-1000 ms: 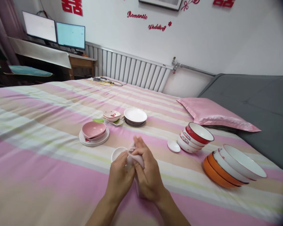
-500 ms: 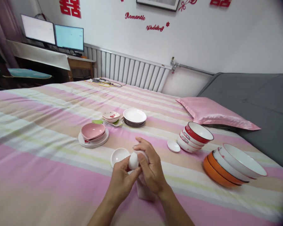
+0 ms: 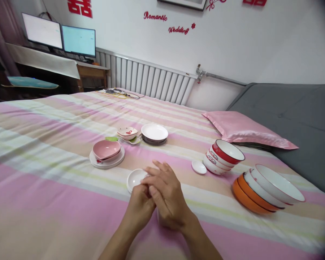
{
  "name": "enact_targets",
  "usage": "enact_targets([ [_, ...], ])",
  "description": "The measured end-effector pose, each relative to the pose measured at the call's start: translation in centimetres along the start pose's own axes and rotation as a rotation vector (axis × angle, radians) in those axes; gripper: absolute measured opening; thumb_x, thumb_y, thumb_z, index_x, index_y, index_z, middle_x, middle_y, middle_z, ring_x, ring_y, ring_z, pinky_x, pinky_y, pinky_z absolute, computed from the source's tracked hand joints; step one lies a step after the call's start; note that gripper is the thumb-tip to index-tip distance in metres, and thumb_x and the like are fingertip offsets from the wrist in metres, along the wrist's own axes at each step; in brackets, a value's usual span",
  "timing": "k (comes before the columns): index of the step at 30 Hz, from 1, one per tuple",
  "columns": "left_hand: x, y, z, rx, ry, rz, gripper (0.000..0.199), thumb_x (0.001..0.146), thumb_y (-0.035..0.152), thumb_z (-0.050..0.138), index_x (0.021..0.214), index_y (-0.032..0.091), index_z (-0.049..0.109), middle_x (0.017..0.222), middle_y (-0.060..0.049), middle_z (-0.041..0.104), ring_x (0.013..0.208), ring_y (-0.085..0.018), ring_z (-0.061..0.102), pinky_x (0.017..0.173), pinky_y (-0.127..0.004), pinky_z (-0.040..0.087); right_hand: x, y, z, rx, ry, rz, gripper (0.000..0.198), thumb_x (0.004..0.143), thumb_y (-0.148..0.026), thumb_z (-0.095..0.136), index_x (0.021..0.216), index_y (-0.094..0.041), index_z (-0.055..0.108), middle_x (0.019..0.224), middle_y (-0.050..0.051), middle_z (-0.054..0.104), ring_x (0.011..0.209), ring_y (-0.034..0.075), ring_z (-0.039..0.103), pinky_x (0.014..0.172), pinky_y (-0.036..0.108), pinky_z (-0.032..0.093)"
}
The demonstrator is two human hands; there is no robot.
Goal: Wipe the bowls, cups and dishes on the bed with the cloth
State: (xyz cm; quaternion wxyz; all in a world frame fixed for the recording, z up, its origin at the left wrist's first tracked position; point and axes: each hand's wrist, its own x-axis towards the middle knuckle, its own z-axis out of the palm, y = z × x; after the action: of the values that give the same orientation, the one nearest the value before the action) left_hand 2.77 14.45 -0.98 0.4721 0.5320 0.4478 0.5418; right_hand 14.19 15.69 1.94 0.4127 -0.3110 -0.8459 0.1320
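Note:
My left hand is closed, its fingers curled in against my other palm. Over it cups my right hand, with its fingertips pointing left and away from me. Whatever sits between the two hands is hidden by them. A pale edge shows just under my right hand, too little to name. Right behind my left fingers lies a small white dish, partly covered by the hands. To the left, pink heart-shaped bowls rest on a stack of white plates.
Farther back are small patterned dishes and a stack of plates. On the right stand red and white bowls, a small white dish and large orange and white bowls. A pink pillow lies against the grey headboard.
A smooth white rounded thing showed between my hands earlier. My right hand has since closed over my left, and that thing is out of sight. The dishes have not moved.

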Motion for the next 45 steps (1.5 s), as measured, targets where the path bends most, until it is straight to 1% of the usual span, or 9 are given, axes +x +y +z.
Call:
enact_targets([
  [6, 0.0, 0.8, -0.1, 0.046, -0.024, 0.114, 0.022, 0.071, 0.008, 0.057, 0.086, 0.019, 0.068, 0.084, -0.004, 0.067, 0.076, -0.017, 0.059, 0.069, -0.025, 0.046, 0.2, -0.6, 0.2, -0.037, -0.056, -0.11, 0.035, 0.084, -0.011, 0.044, 0.112, -0.024, 0.059, 0.123, -0.002, 0.061, 0.124, 0.016, 0.044, 0.108, 0.037, 0.024],
  [13, -0.1, -0.2, 0.0, -0.076, 0.005, -0.048, 0.016, 0.06, 0.007, 0.067, 0.056, 0.015, 0.054, 0.053, 0.004, 0.05, 0.051, -0.01, 0.044, 0.046, -0.019, 0.035, 0.3, 0.7, -0.3, 0.031, 0.065, -0.048, 0.03, 0.084, -0.014, 0.044, 0.105, -0.026, 0.062, 0.116, 0.001, 0.062, 0.114, 0.02, 0.05, 0.103, 0.043, 0.031],
  [17, 0.0, -0.3, 0.1, -0.229, -0.022, -0.082, 0.013, 0.061, 0.011, 0.071, 0.066, 0.013, 0.059, 0.06, 0.002, 0.056, 0.058, -0.011, 0.049, 0.053, -0.02, 0.04, 0.3, 1.2, -0.3, 0.228, 0.155, 0.08, 0.028, 0.091, -0.02, 0.038, 0.106, -0.023, 0.061, 0.118, 0.005, 0.059, 0.116, 0.019, 0.049, 0.099, 0.039, 0.039],
  [22, 0.1, 0.1, 0.2, -0.521, 0.107, -0.131, 0.025, 0.061, 0.019, 0.077, 0.081, 0.013, 0.064, 0.068, -0.001, 0.064, 0.062, -0.011, 0.056, 0.061, -0.022, 0.047, -0.1, 1.1, 0.9, 0.379, 0.223, 0.207, 0.033, 0.096, -0.025, 0.032, 0.124, -0.025, 0.049, 0.139, 0.003, 0.042, 0.13, 0.017, 0.036, 0.109, 0.037, 0.03],
  [26, 0.3, 0.7, 0.1, -0.766, 0.275, -0.18, 0.036, 0.063, 0.024, 0.077, 0.095, 0.015, 0.063, 0.071, -0.001, 0.067, 0.063, -0.012, 0.062, 0.064, -0.022, 0.051, -0.6, 0.5, 3.0, 0.376, 0.164, 0.264, 0.046, 0.096, -0.026, 0.031, 0.142, -0.027, 0.023, 0.152, 0.001, 0.016, 0.14, 0.016, 0.013, 0.115, 0.039, 0.018],
  [31, 0.6, 0.8, -0.1, -0.962, 0.269, -0.202, 0.03, 0.074, 0.022, 0.069, 0.103, 0.015, 0.063, 0.082, -0.005, 0.072, 0.08, -0.017, 0.068, 0.077, -0.025, 0.053, -1.3, -0.1, 4.9, 0.346, 0.098, 0.324, 0.058, 0.095, -0.029, 0.036, 0.145, -0.03, 0.007, 0.154, -0.002, -0.001, 0.141, 0.018, 0.0, 0.115, 0.041, 0.016],
  [38, 0.6, 1.5, -0.7, -1.126, 0.126, -0.281, 0.039, 0.089, 0.037, 0.046, 0.116, 0.012, 0.058, 0.098, -0.01, 0.071, 0.092, -0.02, 0.067, 0.084, -0.029, 0.052, -0.9, 0.6, 3.6, 0.302, 0.199, 0.308, 0.052, 0.096, -0.023, 0.032, 0.145, -0.026, 0.014, 0.153, 0.002, 0.013, 0.14, 0.018, 0.012, 0.115, 0.042, 0.017],
  [42, 0.5, 1.7, -0.9, -1.049, 0.12, -0.389, 0.025, 0.085, 0.023, 0.052, 0.105, 0.012, 0.063, 0.088, -0.008, 0.072, 0.08, -0.017, 0.068, 0.076, -0.027, 0.053, -0.7, 0.6, 2.8, 0.242, 0.186, 0.222, 0.047, 0.093, -0.019, 0.034, 0.14, -0.023, 0.03, 0.149, 0.006, 0.025, 0.138, 0.019, 0.022, 0.114, 0.043, 0.023],
  [45, 0.4, 1.5, -0.8, -0.939, 0.105, -0.368, 0.018, 0.08, 0.021, 0.059, 0.096, 0.014, 0.065, 0.081, -0.005, 0.071, 0.071, -0.014, 0.065, 0.065, -0.023, 0.051, -0.6, 0.4, 2.3, 0.218, 0.213, 0.225, 0.047, 0.091, -0.019, 0.039, 0.138, -0.021, 0.034, 0.146, 0.008, 0.032, 0.135, 0.021, 0.028, 0.112, 0.043, 0.026],
])
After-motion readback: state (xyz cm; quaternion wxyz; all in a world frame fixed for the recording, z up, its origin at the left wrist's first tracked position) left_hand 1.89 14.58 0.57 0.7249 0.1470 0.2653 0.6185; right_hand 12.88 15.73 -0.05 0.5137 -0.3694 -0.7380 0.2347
